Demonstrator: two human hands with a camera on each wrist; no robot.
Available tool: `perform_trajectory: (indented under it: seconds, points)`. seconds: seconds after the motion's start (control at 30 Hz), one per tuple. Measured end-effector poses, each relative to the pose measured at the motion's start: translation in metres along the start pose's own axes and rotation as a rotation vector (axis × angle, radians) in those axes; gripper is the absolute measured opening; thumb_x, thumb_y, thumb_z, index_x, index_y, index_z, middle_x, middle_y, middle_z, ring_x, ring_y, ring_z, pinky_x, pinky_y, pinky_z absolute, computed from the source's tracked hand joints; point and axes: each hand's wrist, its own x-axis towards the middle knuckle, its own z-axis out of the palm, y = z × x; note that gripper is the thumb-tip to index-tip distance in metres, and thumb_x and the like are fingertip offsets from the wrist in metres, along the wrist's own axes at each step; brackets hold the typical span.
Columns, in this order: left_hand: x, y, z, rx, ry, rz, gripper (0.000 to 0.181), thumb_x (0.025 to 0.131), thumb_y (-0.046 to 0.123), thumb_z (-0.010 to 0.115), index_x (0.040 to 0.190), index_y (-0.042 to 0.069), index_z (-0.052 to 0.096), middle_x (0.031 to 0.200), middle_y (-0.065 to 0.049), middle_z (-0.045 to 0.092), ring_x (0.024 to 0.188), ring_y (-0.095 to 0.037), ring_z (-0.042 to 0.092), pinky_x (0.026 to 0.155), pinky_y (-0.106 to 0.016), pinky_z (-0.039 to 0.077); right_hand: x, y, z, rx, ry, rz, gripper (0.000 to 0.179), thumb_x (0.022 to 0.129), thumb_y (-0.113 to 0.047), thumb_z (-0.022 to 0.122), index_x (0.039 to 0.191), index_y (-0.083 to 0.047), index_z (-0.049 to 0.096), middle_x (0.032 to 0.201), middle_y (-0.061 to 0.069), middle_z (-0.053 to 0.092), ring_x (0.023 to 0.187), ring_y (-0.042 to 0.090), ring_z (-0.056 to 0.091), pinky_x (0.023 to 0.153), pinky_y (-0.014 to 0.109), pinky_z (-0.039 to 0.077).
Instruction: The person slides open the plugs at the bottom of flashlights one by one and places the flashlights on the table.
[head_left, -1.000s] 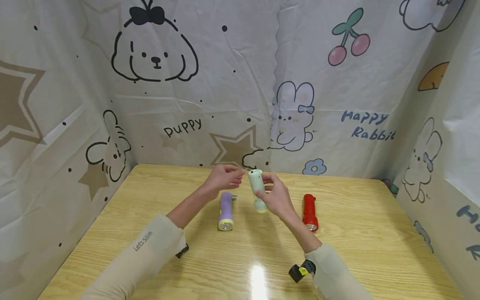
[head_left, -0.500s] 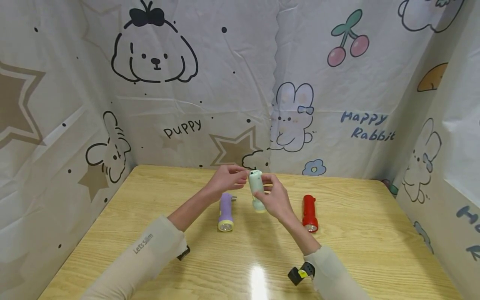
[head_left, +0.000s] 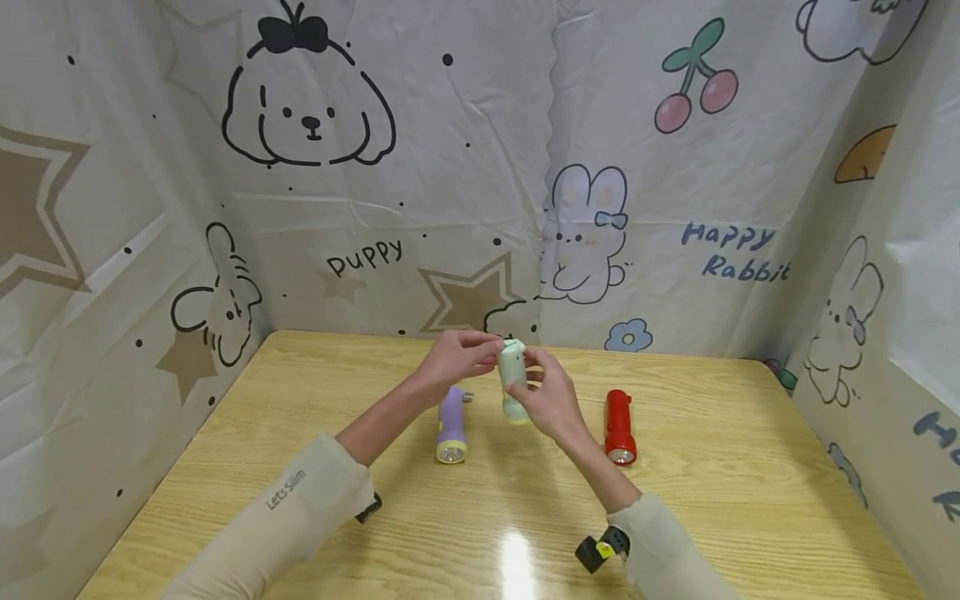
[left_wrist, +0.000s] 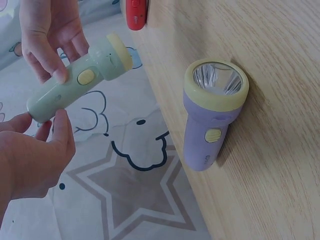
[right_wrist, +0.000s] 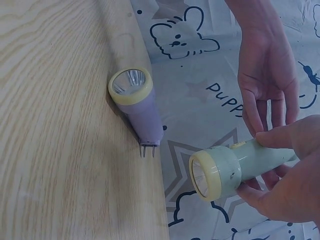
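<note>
A pale green flashlight [head_left: 512, 368] with a cream head ring and cream switch is raised above the table, its lamp end lower in the head view. My right hand [head_left: 551, 397] grips its body, thumb on one side and fingers round the other. At the tail end, my left hand [head_left: 459, 358] pinches with thumb and fingertips [left_wrist: 61, 119]; the tail face is partly hidden there. Below the left hand lies a purple flashlight [head_left: 452, 429] with a cream ring, lamp toward me, metal plug prongs [right_wrist: 148, 151] sticking out of its tail.
A red flashlight [head_left: 620, 427] lies on the wooden table [head_left: 697, 500], right of my right hand. Behind the table hangs a pale cloth [head_left: 465, 192] printed with cartoons; it also closes in both sides.
My left hand has moved slightly right and now meets the tail of the green flashlight. The right hand keeps its grip, and the purple and red flashlights stay put.
</note>
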Motion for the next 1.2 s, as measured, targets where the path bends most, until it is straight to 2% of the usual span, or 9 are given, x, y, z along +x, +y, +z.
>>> perform_trajectory:
  seconds: [0.3, 0.53, 0.73, 1.2]
  points:
    - [-0.0020, -0.0015, 0.0002, 0.003, -0.010, 0.023, 0.030, 0.099, 0.013, 0.065, 0.122, -0.006, 0.066, 0.123, -0.017, 0.062, 0.107, -0.029, 0.066, 0.095, -0.039, 0.053, 0.0002, 0.0018, -0.0019, 0.007, 0.001, -0.057, 0.048, 0.085, 0.004, 0.075, 0.130, 0.000, 0.061, 0.114, 0.019, 0.057, 0.104, 0.037, 0.064, 0.092, 0.046, 0.055]
    - [-0.0036, -0.0012, -0.0010, 0.004, -0.029, 0.038, 0.031, 0.099, 0.014, 0.065, 0.122, -0.006, 0.066, 0.124, -0.017, 0.062, 0.109, -0.029, 0.066, 0.097, -0.040, 0.052, -0.0018, 0.0020, -0.0021, 0.023, 0.005, -0.075, 0.050, 0.084, 0.005, 0.075, 0.131, -0.003, 0.062, 0.118, 0.017, 0.061, 0.105, 0.037, 0.064, 0.091, 0.045, 0.055]
    - [-0.0038, -0.0005, -0.0017, -0.019, -0.025, 0.031, 0.030, 0.098, 0.014, 0.066, 0.120, -0.006, 0.067, 0.125, -0.017, 0.063, 0.108, -0.030, 0.066, 0.096, -0.040, 0.053, -0.0036, 0.0027, -0.0012, 0.028, 0.006, -0.102, 0.049, 0.084, 0.004, 0.075, 0.131, -0.005, 0.064, 0.121, 0.016, 0.066, 0.106, 0.036, 0.065, 0.090, 0.045, 0.056]
    - [-0.0048, -0.0011, -0.0037, -0.045, -0.018, 0.008, 0.028, 0.097, 0.013, 0.068, 0.118, -0.006, 0.069, 0.121, -0.017, 0.064, 0.111, -0.030, 0.065, 0.094, -0.037, 0.054, -0.0060, 0.0035, 0.0017, 0.034, -0.003, -0.121, 0.052, 0.085, 0.007, 0.074, 0.135, -0.002, 0.061, 0.127, 0.018, 0.064, 0.108, 0.037, 0.064, 0.091, 0.043, 0.055]
